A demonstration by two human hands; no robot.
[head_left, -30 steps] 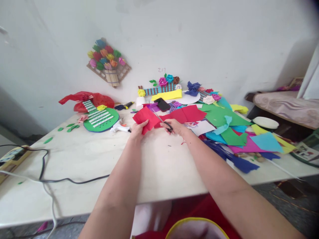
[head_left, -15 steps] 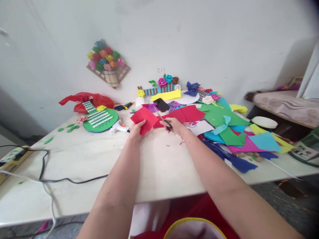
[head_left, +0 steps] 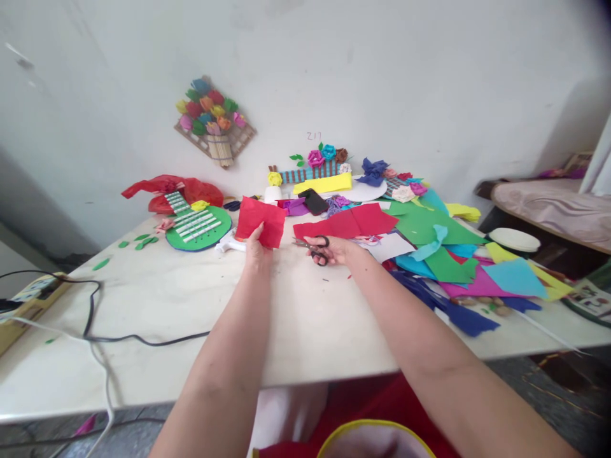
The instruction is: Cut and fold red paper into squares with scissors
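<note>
My left hand (head_left: 258,250) pinches a cut square of red paper (head_left: 260,220) and holds it up above the white table (head_left: 191,305). My right hand (head_left: 334,249) grips black-handled scissors (head_left: 316,248), blades pointing left, low over the table. Just beyond my right hand lies the larger red paper sheet (head_left: 351,222), apart from the piece in my left hand.
Coloured paper sheets (head_left: 453,254) pile up at the right. A green round craft board (head_left: 198,226), a white glue gun (head_left: 229,245), a phone (head_left: 314,201) and paper flowers (head_left: 324,156) sit at the back. A black cable (head_left: 119,334) runs across the left.
The red piece has come free of the larger sheet; my left hand lifted it up and to the left. The scissors turned flat and lowered toward the table.
</note>
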